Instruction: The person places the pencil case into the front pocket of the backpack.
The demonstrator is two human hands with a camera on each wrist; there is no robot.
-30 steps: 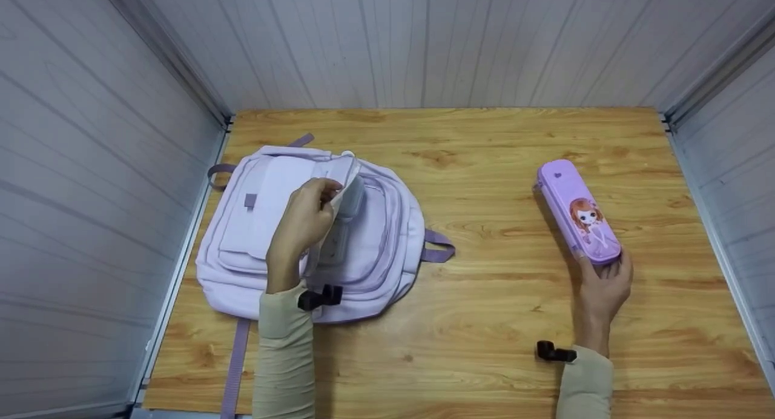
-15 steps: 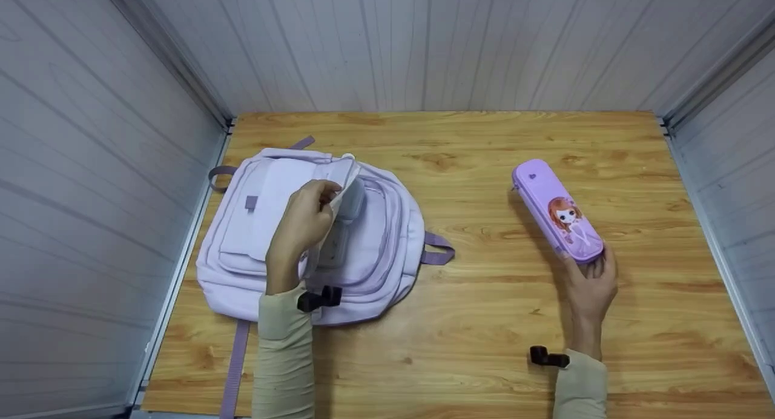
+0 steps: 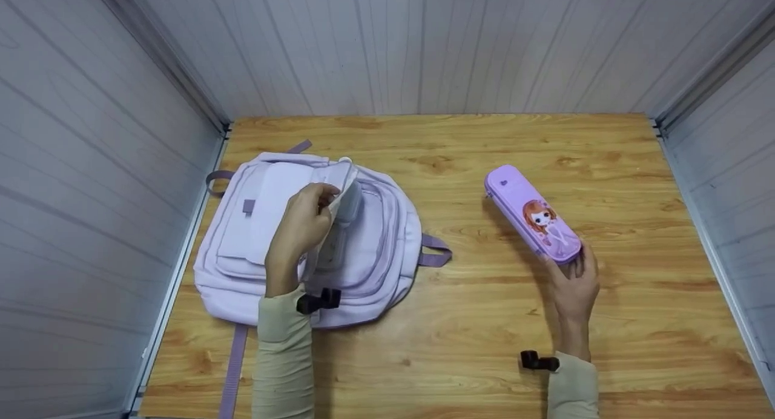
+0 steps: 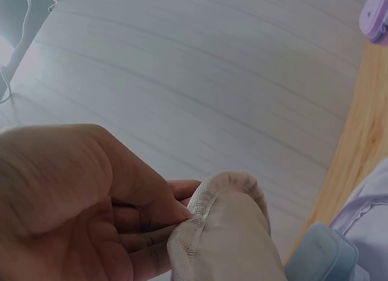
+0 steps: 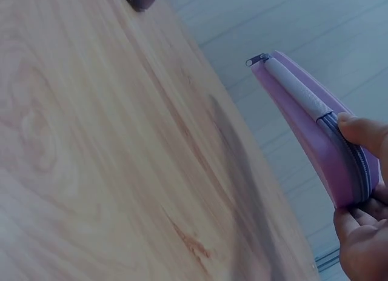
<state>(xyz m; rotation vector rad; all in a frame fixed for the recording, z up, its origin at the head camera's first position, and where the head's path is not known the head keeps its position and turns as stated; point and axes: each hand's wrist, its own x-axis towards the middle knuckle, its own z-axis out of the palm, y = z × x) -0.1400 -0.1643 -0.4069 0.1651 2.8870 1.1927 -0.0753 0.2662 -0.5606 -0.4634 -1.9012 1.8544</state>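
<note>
Fingers of left hand [image 3: 301, 228] curled, pinching lifted flap [image 3: 342, 180] of lilac backpack [image 3: 375, 249]; pale mesh lining of flap seen between fingertips [image 4: 182, 211] in left wrist view. Backpack flat on left part of wooden table [image 3: 484, 322], near left wall.

Fingers of right hand [image 3: 572, 286] closed around near end of purple pencil case [image 3: 533, 216], thumb on zipper side. Case raised above table, cartoon girl print facing up, well apart from backpack, on right half.

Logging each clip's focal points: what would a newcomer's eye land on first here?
Probably the purple pencil case with a cartoon girl, gripped at its near end by the right hand, right of centre on the wooden table. Next, the lilac backpack at left, its flap pinched up by the left hand.
</note>
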